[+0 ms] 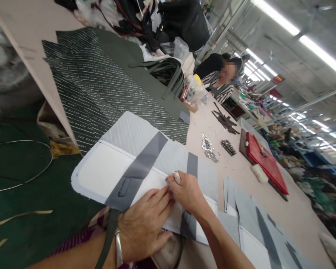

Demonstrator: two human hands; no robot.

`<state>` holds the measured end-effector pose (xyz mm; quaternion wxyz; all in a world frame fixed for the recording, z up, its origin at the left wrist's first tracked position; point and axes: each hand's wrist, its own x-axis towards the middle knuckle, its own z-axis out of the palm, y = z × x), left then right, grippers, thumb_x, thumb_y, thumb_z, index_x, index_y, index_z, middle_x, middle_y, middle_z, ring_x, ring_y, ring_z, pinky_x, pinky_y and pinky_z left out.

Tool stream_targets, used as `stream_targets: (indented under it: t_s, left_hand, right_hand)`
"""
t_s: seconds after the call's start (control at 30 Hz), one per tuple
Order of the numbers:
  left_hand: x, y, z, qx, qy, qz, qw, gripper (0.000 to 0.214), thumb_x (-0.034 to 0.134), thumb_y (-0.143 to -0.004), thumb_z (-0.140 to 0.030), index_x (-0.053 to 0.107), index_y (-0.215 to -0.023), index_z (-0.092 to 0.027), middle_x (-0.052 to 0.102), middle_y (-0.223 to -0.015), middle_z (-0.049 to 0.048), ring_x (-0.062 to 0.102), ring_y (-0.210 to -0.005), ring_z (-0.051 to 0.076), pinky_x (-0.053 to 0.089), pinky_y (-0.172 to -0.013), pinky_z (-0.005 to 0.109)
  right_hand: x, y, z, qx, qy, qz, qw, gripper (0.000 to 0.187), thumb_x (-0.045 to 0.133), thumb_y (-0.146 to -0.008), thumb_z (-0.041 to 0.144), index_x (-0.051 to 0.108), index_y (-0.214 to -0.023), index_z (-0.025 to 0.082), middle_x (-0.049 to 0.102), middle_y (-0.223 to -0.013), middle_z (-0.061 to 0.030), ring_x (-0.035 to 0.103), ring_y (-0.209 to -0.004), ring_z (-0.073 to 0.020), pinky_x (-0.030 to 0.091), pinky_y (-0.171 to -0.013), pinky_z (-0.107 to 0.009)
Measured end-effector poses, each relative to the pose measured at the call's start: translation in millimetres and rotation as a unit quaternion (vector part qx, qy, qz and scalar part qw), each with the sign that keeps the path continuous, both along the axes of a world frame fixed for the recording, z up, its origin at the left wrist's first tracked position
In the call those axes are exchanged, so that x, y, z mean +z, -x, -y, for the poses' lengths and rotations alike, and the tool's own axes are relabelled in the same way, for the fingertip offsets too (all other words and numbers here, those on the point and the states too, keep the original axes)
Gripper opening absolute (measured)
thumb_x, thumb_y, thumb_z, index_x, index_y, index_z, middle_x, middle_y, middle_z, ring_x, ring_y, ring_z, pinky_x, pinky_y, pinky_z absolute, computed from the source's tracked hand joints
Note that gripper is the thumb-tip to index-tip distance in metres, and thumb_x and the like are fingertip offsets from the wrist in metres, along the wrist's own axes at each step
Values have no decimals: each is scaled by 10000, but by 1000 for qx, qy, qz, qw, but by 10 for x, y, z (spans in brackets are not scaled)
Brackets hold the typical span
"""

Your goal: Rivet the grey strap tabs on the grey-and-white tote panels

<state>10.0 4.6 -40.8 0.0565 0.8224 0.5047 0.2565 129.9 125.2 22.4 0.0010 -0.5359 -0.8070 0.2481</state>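
A white and pale grey panel point(106, 172) with dark grey strips lies before me. My left hand point(145, 216) rests palm down on its near part, fingers stretched out and nothing held. Beside those fingertips my right hand point(187, 190) is closed in a pinch against the panel's middle seam. A whitish rounded piece point(177, 178) shows at its fingers; whether it is a tool end or a finger wrap I cannot tell. One dark grey strip point(141, 164) crosses the panel left of my hands. A dark green strap point(109, 235) hangs from the near edge, over my left wrist.
Dark printed sheets point(109, 82) lie beyond the panel. Small metal pieces point(209, 148), dark clips point(228, 147) and a red tray point(264, 162) are on the table point(196, 127). More grey panels point(249, 213) lie at right. A person point(221, 78) is across the table.
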Motion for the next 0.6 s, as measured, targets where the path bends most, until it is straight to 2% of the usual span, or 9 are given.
stream_targets:
  t_s: [0.2, 0.6]
  left_hand:
    - [-12, -1, 14, 0, 5, 18, 1000, 679, 389, -969, -573, 423, -1449, -94, 498, -1474, 121, 391, -1399, 270, 76, -1179, 370]
    - [-7, 8, 8, -6, 10, 23, 1000, 654, 407, -968, -572, 462, -1413, -97, 476, -1489, 133, 370, -1416, 279, 104, -1182, 378]
  right_hand:
    - [-21, 29, 40, -12, -30, 27, 999, 229, 507, -865, 257, 488, -643, 203, 514, -573, 22, 415, -554, -120, 253, -572, -269]
    - [-40, 26, 18, -55, -13, -6, 998, 304, 500, -841, 314, 430, -564, 210, 429, -518, 53, 401, -530, -113, 262, -536, -261]
